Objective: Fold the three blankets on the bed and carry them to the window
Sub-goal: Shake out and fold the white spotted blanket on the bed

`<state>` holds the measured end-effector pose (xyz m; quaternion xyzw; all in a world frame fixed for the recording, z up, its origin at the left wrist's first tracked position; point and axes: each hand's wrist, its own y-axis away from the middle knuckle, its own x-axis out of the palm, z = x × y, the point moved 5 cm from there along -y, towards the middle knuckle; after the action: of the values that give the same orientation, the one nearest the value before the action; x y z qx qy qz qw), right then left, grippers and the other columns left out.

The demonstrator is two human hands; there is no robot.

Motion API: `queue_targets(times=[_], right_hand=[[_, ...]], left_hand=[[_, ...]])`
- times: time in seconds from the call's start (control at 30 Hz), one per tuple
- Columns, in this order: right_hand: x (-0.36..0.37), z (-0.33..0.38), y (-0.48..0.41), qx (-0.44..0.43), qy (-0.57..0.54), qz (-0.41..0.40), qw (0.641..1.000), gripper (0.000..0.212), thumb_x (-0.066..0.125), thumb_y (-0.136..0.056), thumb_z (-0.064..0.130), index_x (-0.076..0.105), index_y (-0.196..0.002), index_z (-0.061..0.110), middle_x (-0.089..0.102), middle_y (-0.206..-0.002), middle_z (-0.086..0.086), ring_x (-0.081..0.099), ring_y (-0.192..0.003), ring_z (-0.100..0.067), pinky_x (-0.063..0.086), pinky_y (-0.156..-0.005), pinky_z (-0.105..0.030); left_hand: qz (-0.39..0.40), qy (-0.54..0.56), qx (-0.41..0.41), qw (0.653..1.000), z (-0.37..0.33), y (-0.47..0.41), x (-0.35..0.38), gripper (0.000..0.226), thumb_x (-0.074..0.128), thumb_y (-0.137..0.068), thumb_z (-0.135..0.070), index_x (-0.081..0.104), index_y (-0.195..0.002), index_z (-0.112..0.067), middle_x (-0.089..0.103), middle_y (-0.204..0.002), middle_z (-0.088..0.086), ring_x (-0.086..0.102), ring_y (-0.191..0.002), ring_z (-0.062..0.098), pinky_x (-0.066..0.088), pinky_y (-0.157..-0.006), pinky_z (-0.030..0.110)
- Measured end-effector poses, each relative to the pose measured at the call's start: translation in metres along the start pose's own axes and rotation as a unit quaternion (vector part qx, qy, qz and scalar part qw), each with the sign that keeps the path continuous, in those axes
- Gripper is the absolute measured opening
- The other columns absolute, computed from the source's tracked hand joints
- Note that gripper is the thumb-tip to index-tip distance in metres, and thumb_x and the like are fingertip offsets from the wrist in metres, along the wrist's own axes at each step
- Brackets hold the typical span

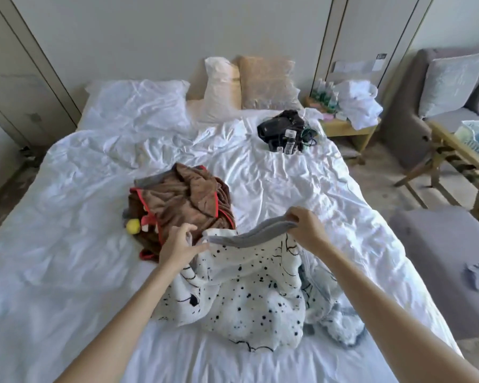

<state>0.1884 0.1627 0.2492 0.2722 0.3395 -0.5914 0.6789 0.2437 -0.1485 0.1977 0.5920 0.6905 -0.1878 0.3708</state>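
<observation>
Two blankets were visible on the white bed [67, 244]: a crumpled brown blanket [183, 200] mid-bed and a spotted white blanket [249, 294] nearer the foot. Black electronics [284, 134] lay near the pillows [266, 81]. Left hand [179, 246] and right hand [306, 223] each pinched the spotted blanket's grey edge [249, 236], lifted.

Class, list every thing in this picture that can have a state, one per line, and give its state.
spotted blanket, unfolded, grey edge lifted off the bed
brown blanket, crumpled in a heap
pale grey blanket, crumpled beside the spotted one
left hand, holding the lifted edge
right hand, pinching the lifted edge
bed sheet, wrinkled
</observation>
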Motion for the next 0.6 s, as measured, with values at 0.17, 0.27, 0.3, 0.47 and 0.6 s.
queue_targets(times=[0.17, 0.27, 0.3, 0.47, 0.6], right_hand=[[0.019, 0.027, 0.001, -0.096, -0.029, 0.113, 0.989, 0.021, 0.066, -0.072, -0.010, 0.068, -0.080, 0.008, 0.063, -0.073, 0.002, 0.059, -0.069, -0.012, 0.045, -0.059, -0.020], [0.014, 0.036, -0.002, -0.109, -0.065, 0.127, 0.984, 0.024, 0.074, -0.069, -0.006, 0.068, -0.076, 0.016, 0.061, -0.068, 0.013, 0.055, -0.063, 0.002, 0.044, -0.057, -0.013], [0.011, 0.036, -0.003, -0.105, -0.076, 0.127, 0.983, 0.026, 0.074, -0.068, -0.006, 0.067, -0.075, 0.018, 0.061, -0.067, 0.013, 0.055, -0.062, 0.001, 0.044, -0.056, -0.014], [-0.004, 0.025, -0.001, -0.053, -0.094, 0.200, 0.974, 0.024, 0.081, -0.073, 0.011, 0.064, -0.089, 0.009, 0.064, -0.085, -0.005, 0.055, -0.071, -0.012, 0.044, -0.064, -0.025], [-0.020, 0.009, 0.000, 0.001, -0.173, 0.224, 0.959, 0.011, 0.069, -0.087, 0.019, 0.070, -0.095, 0.012, 0.067, -0.088, -0.001, 0.057, -0.073, -0.001, 0.042, -0.066, -0.012]], left_hand=[[0.138, 0.091, 0.161, 0.973, -0.076, 0.014, 0.037, 0.062, 0.082, -0.068, -0.049, 0.062, -0.125, -0.035, 0.048, -0.112, -0.004, 0.049, -0.102, 0.005, 0.038, -0.087, 0.016], [0.205, 0.082, 0.193, 0.956, -0.107, 0.018, 0.060, 0.037, 0.083, -0.073, -0.041, 0.063, -0.103, -0.035, 0.048, -0.103, -0.007, 0.048, -0.091, 0.003, 0.038, -0.079, 0.018], [0.200, 0.080, 0.205, 0.955, -0.113, 0.018, 0.064, 0.027, 0.081, -0.076, -0.037, 0.059, -0.092, -0.033, 0.047, -0.094, -0.008, 0.047, -0.082, 0.004, 0.036, -0.073, 0.018], [0.140, 0.086, 0.217, 0.962, -0.123, 0.009, 0.064, 0.023, 0.067, -0.089, -0.025, 0.049, -0.074, -0.024, 0.045, -0.064, -0.008, 0.041, -0.059, 0.009, 0.032, -0.059, 0.025], [0.140, 0.055, 0.218, 0.964, -0.120, 0.003, 0.055, 0.020, 0.067, -0.087, -0.025, 0.051, -0.078, -0.015, 0.042, -0.062, -0.008, 0.038, -0.057, 0.009, 0.031, -0.058, 0.028]])
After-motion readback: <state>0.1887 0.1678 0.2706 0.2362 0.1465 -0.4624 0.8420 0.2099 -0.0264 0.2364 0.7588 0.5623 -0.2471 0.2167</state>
